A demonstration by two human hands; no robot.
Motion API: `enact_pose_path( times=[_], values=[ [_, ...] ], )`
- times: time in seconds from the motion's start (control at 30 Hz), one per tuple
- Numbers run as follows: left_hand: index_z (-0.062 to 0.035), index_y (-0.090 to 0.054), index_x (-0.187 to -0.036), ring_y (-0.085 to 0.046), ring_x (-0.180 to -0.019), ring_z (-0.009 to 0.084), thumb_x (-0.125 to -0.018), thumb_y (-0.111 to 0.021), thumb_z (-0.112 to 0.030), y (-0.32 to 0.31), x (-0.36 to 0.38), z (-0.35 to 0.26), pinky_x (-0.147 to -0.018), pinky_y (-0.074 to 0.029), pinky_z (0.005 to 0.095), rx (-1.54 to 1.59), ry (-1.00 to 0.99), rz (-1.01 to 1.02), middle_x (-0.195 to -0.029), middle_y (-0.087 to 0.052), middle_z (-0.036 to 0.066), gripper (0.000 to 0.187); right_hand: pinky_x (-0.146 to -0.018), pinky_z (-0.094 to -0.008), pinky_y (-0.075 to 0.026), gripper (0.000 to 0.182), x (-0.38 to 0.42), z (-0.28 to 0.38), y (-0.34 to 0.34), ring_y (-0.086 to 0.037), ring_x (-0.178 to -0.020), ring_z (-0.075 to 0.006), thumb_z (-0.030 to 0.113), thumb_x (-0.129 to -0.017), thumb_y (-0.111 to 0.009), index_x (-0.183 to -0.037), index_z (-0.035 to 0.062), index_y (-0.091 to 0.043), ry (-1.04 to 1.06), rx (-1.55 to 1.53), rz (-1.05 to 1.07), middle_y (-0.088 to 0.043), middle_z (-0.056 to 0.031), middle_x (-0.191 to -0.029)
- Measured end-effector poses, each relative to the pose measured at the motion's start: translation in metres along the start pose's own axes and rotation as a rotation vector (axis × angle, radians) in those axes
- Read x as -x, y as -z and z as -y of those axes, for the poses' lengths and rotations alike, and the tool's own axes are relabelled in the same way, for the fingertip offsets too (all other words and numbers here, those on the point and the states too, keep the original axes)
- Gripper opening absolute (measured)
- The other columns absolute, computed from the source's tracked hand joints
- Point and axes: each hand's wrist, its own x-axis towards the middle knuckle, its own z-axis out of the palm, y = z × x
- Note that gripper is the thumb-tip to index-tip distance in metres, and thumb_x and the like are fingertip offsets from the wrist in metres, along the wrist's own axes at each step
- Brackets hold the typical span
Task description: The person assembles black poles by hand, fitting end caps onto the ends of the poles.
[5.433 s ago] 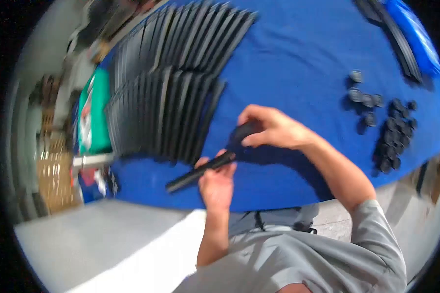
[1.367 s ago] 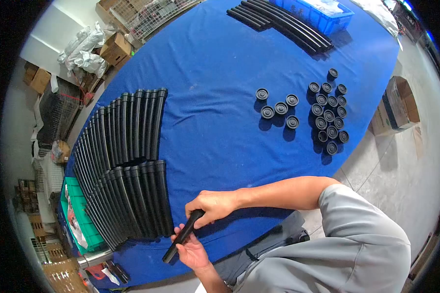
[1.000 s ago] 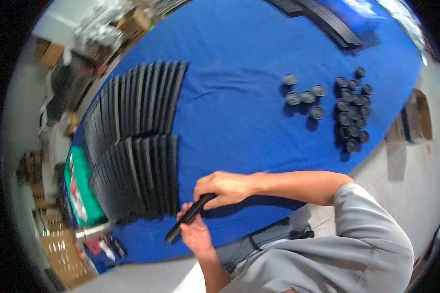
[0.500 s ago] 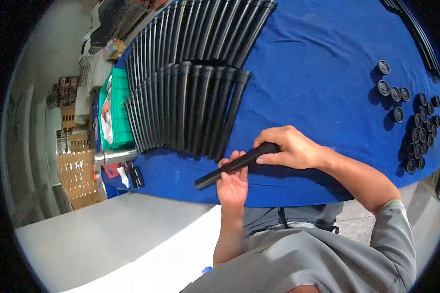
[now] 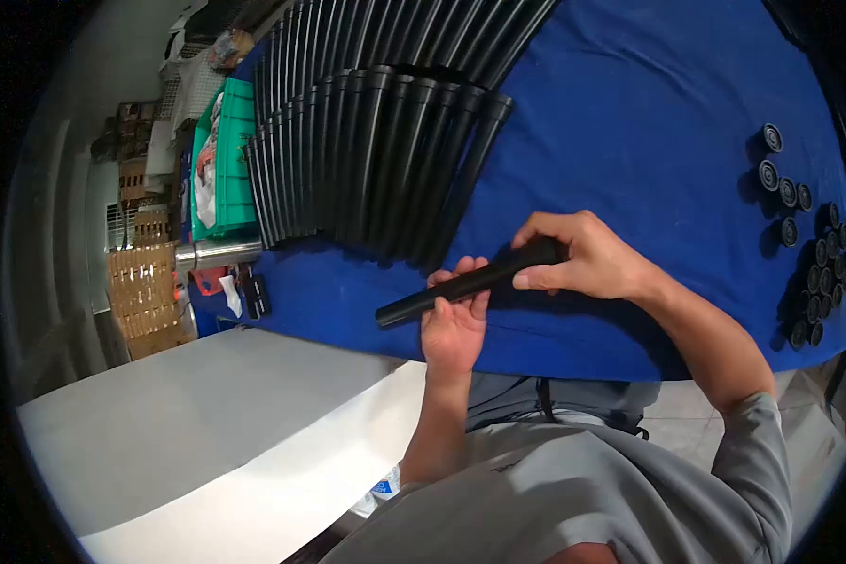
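Note:
A black tube (image 5: 409, 305) with a wider right end lies slantwise across both hands at the table's near side. My left hand (image 5: 453, 331) supports it from below, palm up, with the thumb and fingers around its middle. My right hand (image 5: 600, 258) is closed around the wider end, thumb on the near side, and partly hides that end. Beyond my left hand, many similar black tubes (image 5: 374, 160) lie side by side in two overlapping rows. Small round black caps (image 5: 788, 193) stand scattered on the right of the table.
A blue cloth (image 5: 620, 141) covers the table. On the left are a green crate (image 5: 237, 169) with white material inside, a silver cylinder (image 5: 226, 252) and a small black object (image 5: 257, 296). More long black pieces (image 5: 832, 94) lie at the far right edge.
The view has shifted, so the table items appear displaced. The tube now lies flatter, nearer to level, and both hands still hold it.

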Motion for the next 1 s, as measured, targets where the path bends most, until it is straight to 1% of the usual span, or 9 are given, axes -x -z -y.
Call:
enact_pose_path(
  times=[0.07, 0.17, 0.3, 0.43, 0.57, 0.67, 0.87, 0.97, 1.0],
  values=[
    [-0.0054, -0.052, -0.135, -0.041, -0.147, 0.0356, -0.102, -0.064, -0.018, -0.004, 0.000, 0.000, -0.117, -0.047, 0.0465, -0.001, 0.015, -0.037, -0.149, -0.052, 0.021, 0.037, -0.070, -0.0387, -0.050, 0.032, 0.000, -0.001, 0.000, -0.067, -0.077, -0.0265, 0.017, -0.083, -0.081, -0.106, -0.0001, -0.065, -0.058, -0.007, 0.035, -0.066, -0.0131, -0.083],
    [-0.0051, -0.053, -0.133, -0.040, -0.147, 0.0360, -0.102, -0.063, -0.015, -0.005, -0.001, -0.001, -0.117, -0.047, 0.0468, 0.028, 0.028, -0.052, -0.151, -0.050, 0.021, 0.035, -0.065, -0.0371, -0.050, 0.031, -0.009, -0.018, -0.008, -0.066, -0.072, -0.0206, 0.019, -0.085, -0.081, -0.104, 0.0002, -0.066, 0.485, 0.186, -0.172, -0.064, -0.0106, -0.076],
    [-0.0045, -0.054, -0.131, -0.042, -0.146, 0.0366, -0.101, -0.065, -0.011, -0.007, -0.002, -0.002, -0.118, -0.046, 0.0473, 0.065, 0.043, -0.045, -0.150, -0.050, 0.022, 0.033, -0.071, -0.0379, -0.051, 0.028, -0.001, 0.018, 0.002, -0.066, -0.082, -0.0237, 0.014, -0.084, -0.080, -0.105, 0.0006, -0.067, -0.275, -0.072, 0.055, -0.065, -0.0117, -0.087],
    [-0.0053, -0.054, -0.131, -0.043, -0.145, 0.0364, -0.100, -0.066, -0.011, -0.009, -0.001, -0.001, -0.116, -0.048, 0.0461, 0.059, 0.038, -0.078, -0.149, -0.050, 0.023, 0.033, -0.064, -0.0329, -0.051, 0.031, -0.007, -0.003, -0.006, -0.067, -0.073, -0.0172, 0.017, -0.087, -0.080, -0.108, -0.0009, -0.066, 0.364, 0.215, -0.138, -0.068, -0.0100, -0.084],
    [-0.0053, -0.055, -0.130, -0.045, -0.144, 0.0350, -0.100, -0.066, -0.010, -0.012, -0.002, -0.001, -0.115, -0.050, 0.0443, 0.063, 0.045, -0.077, -0.148, -0.051, 0.022, 0.033, -0.067, -0.0326, -0.050, 0.032, 0.000, 0.014, -0.001, -0.064, -0.077, -0.0156, 0.014, -0.084, -0.082, -0.109, -0.0001, -0.067, -0.299, -0.207, 0.025, -0.065, -0.0082, -0.087],
    [-0.0050, -0.056, -0.129, -0.047, -0.143, 0.0343, -0.100, -0.065, -0.009, -0.014, -0.002, -0.002, -0.114, -0.050, 0.0437, 0.065, 0.046, -0.086, -0.148, -0.052, 0.021, 0.031, -0.064, -0.0274, -0.050, 0.030, -0.003, -0.007, -0.003, -0.064, -0.072, -0.0111, 0.017, -0.088, -0.081, -0.109, 0.0000, -0.068, 0.178, 0.176, -0.064, -0.066, -0.0036, -0.082],
    [-0.0050, -0.054, -0.130, -0.044, -0.145, 0.0354, -0.101, -0.064, -0.009, -0.009, -0.003, -0.001, -0.114, -0.051, 0.0458, 0.067, 0.052, -0.054, -0.149, -0.051, 0.022, 0.031, -0.061, -0.0247, -0.050, 0.026, -0.001, 0.010, -0.004, -0.063, -0.070, -0.0078, 0.016, -0.090, -0.081, -0.106, -0.0001, -0.069, -0.247, -0.131, -0.026, -0.066, -0.0020, -0.083],
    [-0.0049, -0.054, -0.130, -0.042, -0.146, 0.0360, -0.101, -0.063, -0.009, -0.009, -0.003, 0.000, -0.114, -0.050, 0.0464, 0.062, 0.038, -0.060, -0.149, -0.050, 0.022, 0.031, -0.060, -0.0242, -0.051, 0.027, -0.003, -0.011, -0.005, -0.064, -0.069, -0.0083, 0.016, -0.090, -0.080, -0.106, -0.0014, -0.068, 0.111, 0.100, -0.082, -0.068, -0.0038, -0.085],
    [-0.0049, -0.054, -0.131, -0.042, -0.146, 0.0360, -0.101, -0.063, -0.010, -0.010, -0.002, 0.000, -0.114, -0.050, 0.0462, 0.057, 0.030, -0.064, -0.149, -0.050, 0.022, 0.031, -0.060, -0.0245, -0.050, 0.026, -0.003, -0.008, -0.008, -0.063, -0.068, -0.0085, 0.015, -0.090, -0.080, -0.106, -0.0012, -0.068, 0.059, 0.008, -0.079, -0.068, -0.0036, -0.085]
  ],
)
